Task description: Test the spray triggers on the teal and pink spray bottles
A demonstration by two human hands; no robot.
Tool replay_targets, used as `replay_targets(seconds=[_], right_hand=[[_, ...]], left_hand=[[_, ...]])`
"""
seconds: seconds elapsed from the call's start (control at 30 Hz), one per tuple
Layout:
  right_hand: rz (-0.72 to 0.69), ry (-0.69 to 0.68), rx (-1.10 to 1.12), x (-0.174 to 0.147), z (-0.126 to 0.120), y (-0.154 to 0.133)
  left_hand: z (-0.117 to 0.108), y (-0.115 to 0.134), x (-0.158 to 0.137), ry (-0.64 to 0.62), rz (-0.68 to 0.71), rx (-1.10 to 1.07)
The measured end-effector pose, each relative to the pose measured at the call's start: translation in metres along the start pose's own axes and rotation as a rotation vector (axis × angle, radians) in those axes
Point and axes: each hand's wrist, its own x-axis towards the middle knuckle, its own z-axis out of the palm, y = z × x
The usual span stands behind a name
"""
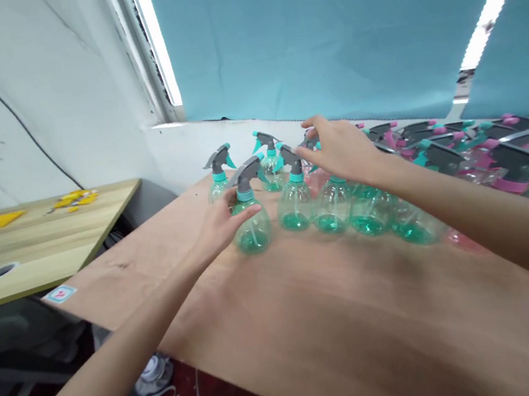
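My left hand (230, 220) is at the side of a clear spray bottle (253, 235) with a turquoise collar and grey trigger head. Its thumb lies across the front of the bottle and the other fingers go behind, partly hidden. Over the row of bottles, my right hand (340, 148) has thumb and forefinger apart. A grey spray head (309, 138) shows between them, and I cannot tell whether they touch it. Close by are a green-tinted spray bottle (295, 209) and two turquoise-collared ones, (221, 188) the left one and the back one (271, 173).
Many pink and turquoise spray bottles (506, 157) crowd the right side of the brown table (316, 324). A blue sheet (308, 35) covers the window behind. At left stands a wooden desk (48, 241) with yellow pieces (76, 199). A pale strapped item (153, 379) is below the table edge.
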Motion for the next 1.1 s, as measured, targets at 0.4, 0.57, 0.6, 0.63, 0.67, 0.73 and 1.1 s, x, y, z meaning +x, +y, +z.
replay_targets(seconds=[0.4, 0.57, 0.6, 0.63, 0.67, 0.73, 1.1], right_hand=[[0.109, -0.260, -0.221, 0.028, 0.031, -0.006], [0.104, -0.257, -0.228, 0.029, 0.032, -0.005], [0.097, -0.253, -0.228, 0.028, 0.032, -0.005], [0.089, -0.247, -0.226, 0.027, 0.032, -0.004], [0.081, -0.240, -0.224, 0.027, 0.032, -0.004], [0.068, -0.226, -0.219, 0.026, 0.031, -0.002], [0.036, -0.193, -0.144, 0.022, 0.027, -0.007]], left_hand=[[0.026, -0.009, 0.031, 0.093, 0.027, 0.117], [0.030, -0.013, 0.039, 0.078, 0.059, 0.142], [0.030, -0.013, 0.040, 0.075, 0.057, 0.147], [0.029, -0.012, 0.041, 0.071, 0.053, 0.153], [0.029, -0.011, 0.042, 0.068, 0.046, 0.160], [0.027, -0.010, 0.044, 0.066, 0.026, 0.179], [0.030, -0.003, 0.049, 0.149, -0.012, 0.261]])
